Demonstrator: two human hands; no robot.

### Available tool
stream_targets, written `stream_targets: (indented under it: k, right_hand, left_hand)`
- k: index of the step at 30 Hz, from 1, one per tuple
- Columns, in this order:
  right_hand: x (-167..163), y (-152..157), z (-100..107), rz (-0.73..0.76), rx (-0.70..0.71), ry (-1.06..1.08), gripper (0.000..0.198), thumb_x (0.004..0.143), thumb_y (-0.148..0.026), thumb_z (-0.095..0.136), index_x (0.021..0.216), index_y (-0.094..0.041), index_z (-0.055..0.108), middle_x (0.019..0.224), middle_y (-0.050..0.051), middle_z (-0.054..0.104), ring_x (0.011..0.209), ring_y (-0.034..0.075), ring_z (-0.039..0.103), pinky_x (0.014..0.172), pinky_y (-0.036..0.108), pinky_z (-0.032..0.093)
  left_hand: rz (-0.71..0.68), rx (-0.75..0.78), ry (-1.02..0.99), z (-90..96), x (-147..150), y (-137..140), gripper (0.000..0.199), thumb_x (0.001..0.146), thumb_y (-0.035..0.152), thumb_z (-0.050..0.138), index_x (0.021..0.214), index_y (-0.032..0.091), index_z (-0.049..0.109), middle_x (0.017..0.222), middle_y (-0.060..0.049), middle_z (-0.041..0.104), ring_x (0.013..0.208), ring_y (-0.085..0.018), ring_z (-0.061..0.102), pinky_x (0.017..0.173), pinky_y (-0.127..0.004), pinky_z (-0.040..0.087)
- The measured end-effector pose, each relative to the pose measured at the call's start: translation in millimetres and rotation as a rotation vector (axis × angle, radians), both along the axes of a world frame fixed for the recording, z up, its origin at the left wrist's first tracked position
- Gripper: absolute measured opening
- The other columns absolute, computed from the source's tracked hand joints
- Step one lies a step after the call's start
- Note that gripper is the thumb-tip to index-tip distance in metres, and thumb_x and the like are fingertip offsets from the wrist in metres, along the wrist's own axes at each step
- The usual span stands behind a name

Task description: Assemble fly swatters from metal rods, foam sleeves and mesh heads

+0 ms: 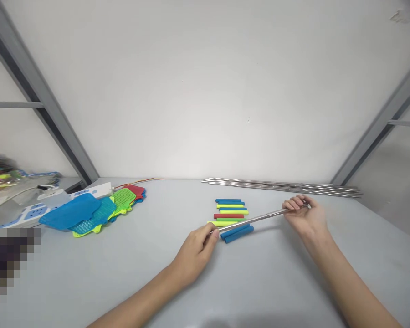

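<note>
A smooth, matte white wall [205, 91] with a few small scuffs rises behind a plain grey tabletop [259, 282], framed on either side by grey slotted posts. Above the tabletop, a slim, shiny, silver metal rod [253, 221] slants between the person's hands. The left hand [194, 253] is closed on its nearer end in a pinch of thumb and fingers; the right hand [304, 216], palm turned up, has its fingers curled around the farther end. Just beyond the left hand lies a row of smooth, slender tubes [229, 216] in blue, yellow, red and green, most of them roughly parallel, the two nearest blue ones slanted and side by side below the rod. Beyond the right hand, along the wall, rests a loose bundle of long, polished silver metal rods [283, 186]. Well to the left of the left hand, flat plastic mesh paddles [123, 198] in blue, yellow-green, green and red overlap in a spread pile, with white power strips [102, 190] behind and beside them. Farther left sits glossy clear plastic packaging [0, 175] with multicoloured contents too blurred to identify.
</note>
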State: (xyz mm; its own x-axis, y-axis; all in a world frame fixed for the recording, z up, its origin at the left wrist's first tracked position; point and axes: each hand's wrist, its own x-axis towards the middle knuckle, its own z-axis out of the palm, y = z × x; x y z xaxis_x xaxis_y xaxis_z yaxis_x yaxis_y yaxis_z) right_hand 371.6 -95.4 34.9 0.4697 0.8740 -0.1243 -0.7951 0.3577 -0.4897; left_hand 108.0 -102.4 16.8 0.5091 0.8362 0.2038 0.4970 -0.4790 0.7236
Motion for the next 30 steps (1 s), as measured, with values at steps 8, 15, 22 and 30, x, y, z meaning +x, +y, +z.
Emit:
stream_targets:
  k: [8,15,22,30]
  right_hand:
    - [9.3,-0.8,2.5,0.000,0.018,0.068,0.012,0.068,-0.015,0.032,0.058,-0.018,0.028,0.044,-0.006,0.027,0.034,0.006,0.025,0.033,0.017,0.025]
    - [17.9,-0.2,1.1,-0.003,0.026,0.153,0.028,0.079,-0.035,0.022,0.058,-0.018,0.031,0.044,-0.005,0.027,0.035,0.006,0.026,0.032,0.018,0.026]
    - [24.2,3.0,-4.6,0.048,0.048,0.107,0.040,0.082,-0.039,0.016,0.050,-0.017,0.025,0.040,-0.005,0.023,0.033,0.006,0.025,0.032,0.018,0.026]
    - [11.6,-1.3,0.3,-0.049,0.149,0.039,0.040,0.081,-0.039,0.029,0.048,-0.017,0.021,0.039,-0.007,0.014,0.032,0.006,0.015,0.028,0.018,0.018]
  left_hand:
    - [-0.046,0.040,0.015,4.1,-0.5,-4.6,0.026,0.085,0.032,0.025,0.078,0.019,0.046,0.075,0.001,0.051,0.064,-0.011,0.044,0.060,-0.022,0.033]
    - [-0.047,0.045,0.009,4.6,-1.7,-5.1,0.024,0.085,0.032,0.024,0.084,0.019,0.045,0.076,0.000,0.050,0.064,-0.011,0.044,0.061,-0.023,0.033]
    - [-0.070,0.054,0.109,-0.3,-3.3,-1.6,0.034,0.086,0.036,0.018,0.063,0.018,0.036,0.061,0.002,0.041,0.057,-0.011,0.038,0.055,-0.022,0.029]
    - [-0.185,-0.028,0.135,-8.9,-1.3,-5.4,0.034,0.085,0.038,0.013,0.062,0.019,0.028,0.058,0.003,0.034,0.053,-0.010,0.032,0.054,-0.023,0.028]
